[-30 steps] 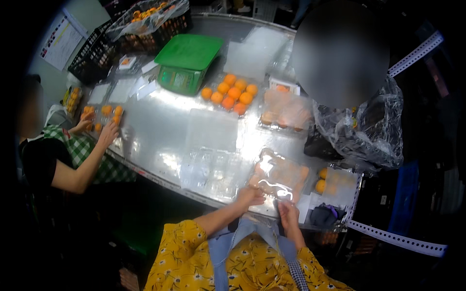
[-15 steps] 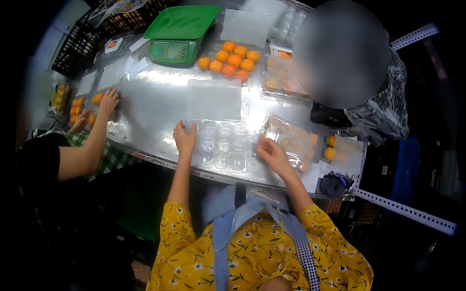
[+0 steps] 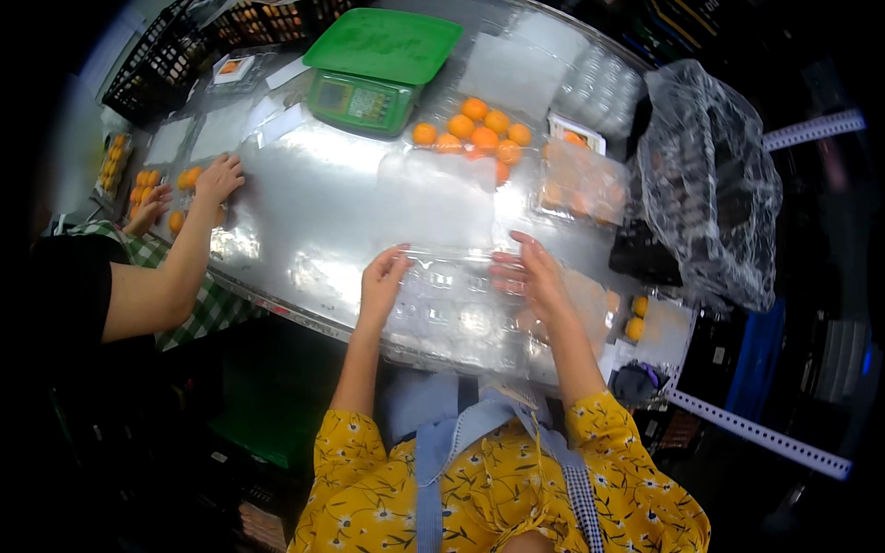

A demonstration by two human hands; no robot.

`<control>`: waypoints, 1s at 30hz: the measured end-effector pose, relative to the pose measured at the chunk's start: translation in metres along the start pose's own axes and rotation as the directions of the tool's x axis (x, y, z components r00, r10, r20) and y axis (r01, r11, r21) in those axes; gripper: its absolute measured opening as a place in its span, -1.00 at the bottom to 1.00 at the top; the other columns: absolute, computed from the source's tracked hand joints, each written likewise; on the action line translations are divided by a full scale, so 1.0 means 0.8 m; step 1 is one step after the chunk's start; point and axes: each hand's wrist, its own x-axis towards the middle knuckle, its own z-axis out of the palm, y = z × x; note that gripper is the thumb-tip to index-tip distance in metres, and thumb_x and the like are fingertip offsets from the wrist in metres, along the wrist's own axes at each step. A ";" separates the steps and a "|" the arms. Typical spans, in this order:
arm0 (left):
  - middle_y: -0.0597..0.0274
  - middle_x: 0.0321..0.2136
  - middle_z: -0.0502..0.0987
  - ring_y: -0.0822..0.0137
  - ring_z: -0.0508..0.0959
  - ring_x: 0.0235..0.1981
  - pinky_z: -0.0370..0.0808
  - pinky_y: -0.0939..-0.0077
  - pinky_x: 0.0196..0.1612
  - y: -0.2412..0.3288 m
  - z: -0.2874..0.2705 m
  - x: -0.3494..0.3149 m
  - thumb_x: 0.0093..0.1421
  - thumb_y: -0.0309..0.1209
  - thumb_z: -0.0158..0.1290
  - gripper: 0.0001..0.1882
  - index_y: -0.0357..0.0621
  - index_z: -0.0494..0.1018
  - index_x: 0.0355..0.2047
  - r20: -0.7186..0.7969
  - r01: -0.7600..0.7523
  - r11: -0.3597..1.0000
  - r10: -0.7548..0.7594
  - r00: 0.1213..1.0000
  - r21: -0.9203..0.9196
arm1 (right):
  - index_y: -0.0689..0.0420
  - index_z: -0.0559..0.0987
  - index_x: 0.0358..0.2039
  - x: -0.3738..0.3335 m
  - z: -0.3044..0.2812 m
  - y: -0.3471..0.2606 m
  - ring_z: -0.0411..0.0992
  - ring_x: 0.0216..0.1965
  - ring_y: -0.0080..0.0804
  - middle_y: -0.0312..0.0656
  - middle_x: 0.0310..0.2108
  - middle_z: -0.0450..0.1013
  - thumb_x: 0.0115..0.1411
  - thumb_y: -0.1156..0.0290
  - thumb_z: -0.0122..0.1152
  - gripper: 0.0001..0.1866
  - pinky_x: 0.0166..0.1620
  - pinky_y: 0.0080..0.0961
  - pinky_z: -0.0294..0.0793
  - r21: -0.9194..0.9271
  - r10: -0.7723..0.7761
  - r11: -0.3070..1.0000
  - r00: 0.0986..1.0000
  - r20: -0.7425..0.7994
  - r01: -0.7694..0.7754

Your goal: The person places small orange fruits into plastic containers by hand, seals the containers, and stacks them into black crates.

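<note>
In front of me, at the near edge of the metal table, lies a clear plastic fruit tray [image 3: 442, 309] with moulded round hollows. My left hand [image 3: 380, 286] has its thumb and fingers closed on the tray's far left corner. At the tray's far right side is my right hand [image 3: 539, 281], thumb and fingers spread apart; its fingertips overlap the tray's edge. Just beyond the tray a white sheet [image 3: 435, 198] lies flat. Partly behind my right forearm is a clear package of fruit [image 3: 590, 304] with a pale cover.
Oranges [image 3: 484, 138] sit in a tray beyond the sheet, beside a green scale [image 3: 383, 69]. Back right are a covered fruit pack [image 3: 585, 184], stacked clear trays [image 3: 604, 88] and a plastic-wrapped bundle [image 3: 705, 184]. A co-worker's hands [image 3: 219, 180] handle oranges at left.
My left hand has closed on the tray's corner. My right hand has left the covered package and risen to the tray's right side. The view has shifted, moving the table's contents right.
</note>
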 end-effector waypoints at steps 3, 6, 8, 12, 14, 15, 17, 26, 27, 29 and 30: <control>0.19 -0.26 0.46 0.52 0.41 -0.41 0.33 0.67 -0.41 0.019 0.013 0.002 0.15 -0.28 -0.03 -0.58 -0.24 0.29 -0.03 -0.013 -0.026 0.991 0.025 1.000 -0.132 | 0.13 0.23 0.04 0.000 -0.018 -0.034 0.43 -0.22 -0.24 -0.02 -0.19 0.40 0.20 0.10 -0.07 -0.50 -0.24 -0.35 0.48 -0.004 -0.050 0.999 0.999 -0.008 0.050; 0.05 -0.10 0.35 0.34 0.44 -0.29 0.39 0.58 -0.32 0.016 0.011 0.013 0.23 -0.12 -0.20 -0.47 -0.17 0.10 0.11 -0.001 0.008 0.969 -0.008 1.000 -0.248 | 0.14 0.23 0.04 0.009 -0.034 -0.085 0.44 -0.22 -0.20 -0.01 -0.20 0.40 0.20 0.12 -0.07 -0.51 -0.24 -0.32 0.50 -0.043 -0.104 0.994 0.994 -0.032 0.103; 0.01 -0.07 0.33 0.26 0.44 -0.23 0.42 0.50 -0.28 0.042 0.017 0.033 0.23 -0.09 -0.22 -0.43 -0.16 0.05 0.14 -0.027 -0.080 0.928 0.075 0.997 -0.364 | 0.16 0.23 0.03 0.020 -0.042 -0.112 0.45 -0.24 -0.22 -0.02 -0.21 0.41 0.19 0.16 -0.07 -0.53 -0.30 -0.34 0.50 -0.061 -0.162 0.986 0.981 -0.108 0.156; -0.08 -0.02 0.25 0.07 0.39 -0.07 0.46 0.29 -0.17 0.127 0.021 0.094 0.23 -0.09 -0.24 -0.41 -0.12 -0.03 0.17 0.102 0.011 0.713 0.085 0.991 -0.701 | 0.16 0.26 -0.01 0.045 -0.040 -0.134 0.47 -0.31 -0.26 -0.03 -0.26 0.44 0.20 0.23 -0.08 -0.60 -0.38 -0.42 0.49 -0.204 -0.197 0.962 0.979 -0.051 0.183; -0.04 -0.03 0.26 0.10 0.37 -0.04 0.45 0.31 -0.15 0.143 0.023 0.123 0.23 -0.21 -0.19 -0.49 -0.12 0.05 0.14 0.195 0.098 0.594 0.100 0.976 -0.799 | 0.16 0.26 -0.01 0.055 -0.034 -0.128 0.48 -0.32 -0.27 -0.02 -0.27 0.45 0.21 0.24 -0.09 -0.61 -0.38 -0.44 0.50 -0.223 -0.175 0.960 0.985 0.004 0.172; 0.00 -0.07 0.31 0.16 0.40 -0.09 0.46 0.35 -0.19 0.142 0.025 0.137 0.19 -0.26 -0.10 -0.57 -0.11 0.18 0.05 0.098 -0.038 0.767 0.131 0.987 -0.641 | 0.16 0.26 -0.01 0.061 -0.030 -0.127 0.48 -0.34 -0.28 -0.01 -0.28 0.45 0.21 0.26 -0.10 -0.62 -0.38 -0.45 0.50 -0.244 -0.149 0.957 0.988 0.042 0.155; 0.04 -0.12 0.36 0.22 0.44 -0.15 0.47 0.39 -0.23 0.147 0.032 0.145 0.15 -0.31 -0.02 -0.64 -0.10 0.31 -0.04 0.014 -0.140 0.898 0.160 0.987 -0.417 | 0.17 0.27 -0.02 0.070 -0.025 -0.116 0.48 -0.34 -0.30 -0.01 -0.27 0.45 0.22 0.29 -0.11 -0.64 -0.38 -0.47 0.50 -0.218 -0.100 0.970 0.995 0.027 0.104; 0.23 -0.50 0.50 0.51 0.46 -0.67 0.31 0.73 -0.78 0.142 0.084 0.114 -0.02 -0.51 0.13 -0.66 -0.30 0.32 -0.22 0.194 0.011 0.993 0.013 0.981 -0.122 | 0.22 0.29 -0.04 0.086 -0.027 -0.056 0.47 -0.31 -0.26 0.04 -0.23 0.44 0.23 0.30 -0.12 -0.65 -0.37 -0.45 0.51 -0.114 -0.010 0.993 0.999 0.035 0.014; 0.23 -0.50 0.50 0.51 0.46 -0.67 0.31 0.73 -0.78 0.130 0.084 0.114 -0.02 -0.51 0.13 -0.66 -0.30 0.32 -0.22 0.196 0.013 0.993 0.009 0.980 -0.113 | 0.22 0.29 -0.04 0.085 -0.026 -0.052 0.47 -0.31 -0.26 0.04 -0.23 0.44 0.23 0.30 -0.12 -0.65 -0.37 -0.45 0.51 -0.106 -0.009 0.994 0.999 0.034 0.013; 0.22 -0.56 0.49 0.39 0.47 -0.69 0.37 0.60 -0.71 0.123 0.088 0.111 -0.06 -0.49 0.17 -0.55 -0.30 0.27 -0.16 0.060 -0.163 0.963 0.153 0.986 0.215 | 0.22 0.29 -0.05 0.083 -0.030 -0.046 0.47 -0.31 -0.22 0.06 -0.23 0.43 0.22 0.31 -0.11 -0.66 -0.38 -0.43 0.52 -0.082 -0.028 0.996 0.999 0.021 0.030; 0.22 -0.56 0.49 0.39 0.47 -0.69 0.37 0.60 -0.71 0.122 0.089 0.108 -0.06 -0.49 0.17 -0.55 -0.30 0.27 -0.16 0.066 -0.163 0.962 0.152 0.986 0.218 | 0.22 0.29 -0.05 0.081 -0.034 -0.043 0.47 -0.31 -0.22 0.06 -0.23 0.43 0.22 0.31 -0.11 -0.66 -0.38 -0.43 0.52 -0.077 -0.030 0.997 0.999 0.016 0.031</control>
